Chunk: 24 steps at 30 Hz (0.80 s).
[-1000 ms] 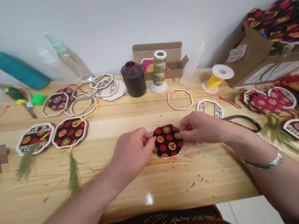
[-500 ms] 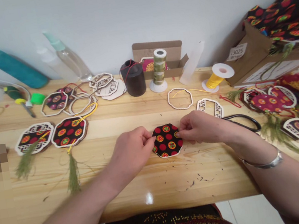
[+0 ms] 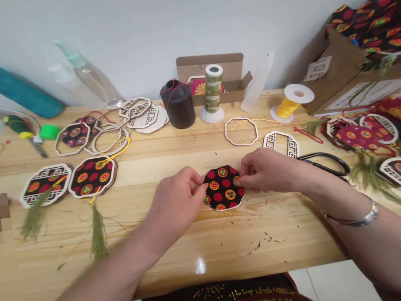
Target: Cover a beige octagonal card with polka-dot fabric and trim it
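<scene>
Between my hands is a fabric-covered wooden plaque (image 3: 224, 188), black with red dots and bright flowers, its pale wooden rim showing along the lower edge. My left hand (image 3: 180, 201) pinches its left edge between thumb and curled fingers. On the opposite edge, my right hand (image 3: 264, 171) grips it the same way. Behind the plaque lies a thin wooden outline frame (image 3: 244, 145) with yellow cord beside it. A wooden lattice frame (image 3: 295, 146) rests just beyond my right hand, and black-handled scissors (image 3: 327, 154) lie partly hidden by my right wrist.
Two tasselled ornaments (image 3: 93, 176) lie at left. Along the wall stand spray bottles (image 3: 94, 81), a black thread cone (image 3: 179, 106), a green thread spool (image 3: 214, 90) and a yellow cord spool (image 3: 289, 104). A cardboard box (image 3: 347, 73) of fabric is at right. Dark scraps lie near the front edge.
Both hands keep their hold on the plaque, with only a very slight shift of the fingers. Nothing else has visibly moved apart from a small camera shift.
</scene>
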Motion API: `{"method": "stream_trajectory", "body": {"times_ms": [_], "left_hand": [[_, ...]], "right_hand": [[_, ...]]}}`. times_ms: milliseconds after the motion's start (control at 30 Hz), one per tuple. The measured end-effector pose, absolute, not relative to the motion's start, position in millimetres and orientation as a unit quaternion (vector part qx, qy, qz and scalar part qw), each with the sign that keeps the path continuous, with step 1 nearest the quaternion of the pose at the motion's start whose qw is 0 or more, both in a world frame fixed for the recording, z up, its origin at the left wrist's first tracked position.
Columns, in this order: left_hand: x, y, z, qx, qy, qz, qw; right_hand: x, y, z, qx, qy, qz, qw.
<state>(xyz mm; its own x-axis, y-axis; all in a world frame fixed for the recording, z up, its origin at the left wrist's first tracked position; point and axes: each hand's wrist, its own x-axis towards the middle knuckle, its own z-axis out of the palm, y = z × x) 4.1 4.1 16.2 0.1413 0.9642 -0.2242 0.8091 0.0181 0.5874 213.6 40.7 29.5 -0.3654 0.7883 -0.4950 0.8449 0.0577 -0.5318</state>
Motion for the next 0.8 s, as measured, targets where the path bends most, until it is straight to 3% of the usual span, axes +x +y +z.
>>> {"method": "stream_trajectory", "body": {"times_ms": [367,500,667,800], "left_hand": [[2.4,4.0,12.9,0.704,0.636,0.131,0.288],[1.6,2.1,12.1,0.722,0.626,0.181,0.233],[-0.5,4.2,6.2,0.829,0.465,0.291,0.112],[-2.3,6.7,1.4,0.861,0.415,0.267,0.12]], "right_hand": [[222.5,39.7,35.9,0.577,0.747,-0.327,0.048],[228.9,43.2,38.6,0.597,0.733,-0.322,-0.047],[230.8,47.7,26.4,0.502,0.671,-0.496,-0.227],[226.1,47.3,21.7,0.451,0.642,-0.573,-0.237]]}}
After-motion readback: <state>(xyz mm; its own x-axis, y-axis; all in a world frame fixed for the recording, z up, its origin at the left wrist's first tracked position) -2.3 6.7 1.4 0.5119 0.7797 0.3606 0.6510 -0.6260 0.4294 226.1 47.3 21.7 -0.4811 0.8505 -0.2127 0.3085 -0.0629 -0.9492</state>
